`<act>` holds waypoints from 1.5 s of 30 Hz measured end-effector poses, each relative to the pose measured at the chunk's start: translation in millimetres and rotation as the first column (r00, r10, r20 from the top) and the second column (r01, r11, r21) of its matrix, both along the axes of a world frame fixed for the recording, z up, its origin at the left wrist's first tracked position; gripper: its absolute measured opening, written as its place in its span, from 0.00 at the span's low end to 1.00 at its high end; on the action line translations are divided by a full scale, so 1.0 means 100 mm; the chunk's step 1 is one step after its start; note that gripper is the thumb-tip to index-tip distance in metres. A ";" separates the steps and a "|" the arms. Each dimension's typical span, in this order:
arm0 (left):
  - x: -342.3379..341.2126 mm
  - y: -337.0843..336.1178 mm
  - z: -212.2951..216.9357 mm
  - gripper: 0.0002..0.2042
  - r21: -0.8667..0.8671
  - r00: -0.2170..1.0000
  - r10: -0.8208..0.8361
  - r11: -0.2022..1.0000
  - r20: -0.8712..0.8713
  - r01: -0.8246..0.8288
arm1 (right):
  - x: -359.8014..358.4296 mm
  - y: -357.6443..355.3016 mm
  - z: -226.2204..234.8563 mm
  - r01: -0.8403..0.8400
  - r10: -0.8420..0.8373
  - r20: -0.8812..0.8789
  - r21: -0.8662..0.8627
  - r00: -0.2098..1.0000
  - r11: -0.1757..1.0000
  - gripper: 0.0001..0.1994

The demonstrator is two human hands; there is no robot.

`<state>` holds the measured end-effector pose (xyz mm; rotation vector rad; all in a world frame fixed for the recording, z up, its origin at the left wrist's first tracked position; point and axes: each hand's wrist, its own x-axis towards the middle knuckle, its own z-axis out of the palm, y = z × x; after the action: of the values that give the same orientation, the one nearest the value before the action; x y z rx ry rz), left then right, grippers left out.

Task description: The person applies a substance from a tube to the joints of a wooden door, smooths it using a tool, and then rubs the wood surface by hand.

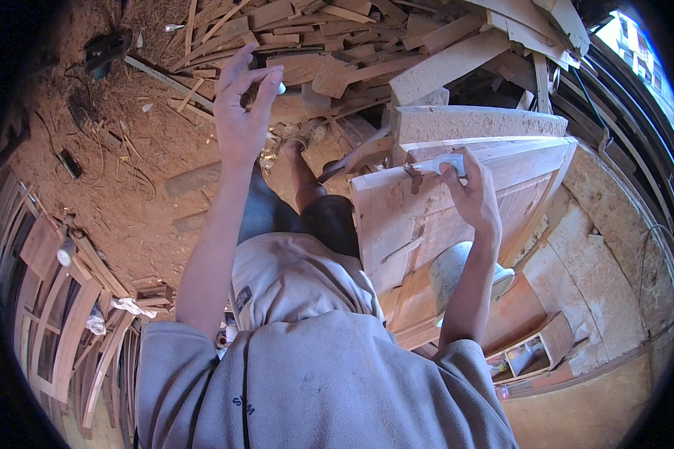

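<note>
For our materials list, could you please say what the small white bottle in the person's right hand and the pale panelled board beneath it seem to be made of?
The small white bottle in the right hand is probably smooth plastic, judging by its opaque, even-looking body. The pale panelled board looks like bare, perhaps unvarnished wood, with streaky grain and a dull surface.

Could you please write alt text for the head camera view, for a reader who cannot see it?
Seen from above, the right hand holds a small white bottle near the top edge of a wooden panel, while the raised left hand pinches a small white object. Scrap wood lies piled ahead on reddish ground.
</note>
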<state>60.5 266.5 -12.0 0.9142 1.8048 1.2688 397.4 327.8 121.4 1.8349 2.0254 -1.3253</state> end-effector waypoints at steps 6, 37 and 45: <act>-0.01 -0.02 -0.01 0.09 0.007 1.000 0.003 1.000 -0.011 -0.003 | 0.05 -0.01 -0.05 -0.023 0.023 -0.021 0.017 1.000 1.000 0.08; -0.06 -0.07 -0.08 0.10 -0.020 0.999 0.050 0.999 0.010 -0.049 | 0.03 -0.02 -0.10 0.047 -0.051 -0.052 -0.078 0.997 0.996 0.07; -0.06 -0.07 -0.15 0.10 -0.044 0.998 0.057 0.997 0.008 -0.056 | 0.06 -0.12 -0.12 0.350 -0.360 -0.120 -0.091 0.925 0.932 0.06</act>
<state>54.0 259.5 -27.2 0.8378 1.8557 1.2614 402.9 316.2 109.2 2.2136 1.7315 -1.6253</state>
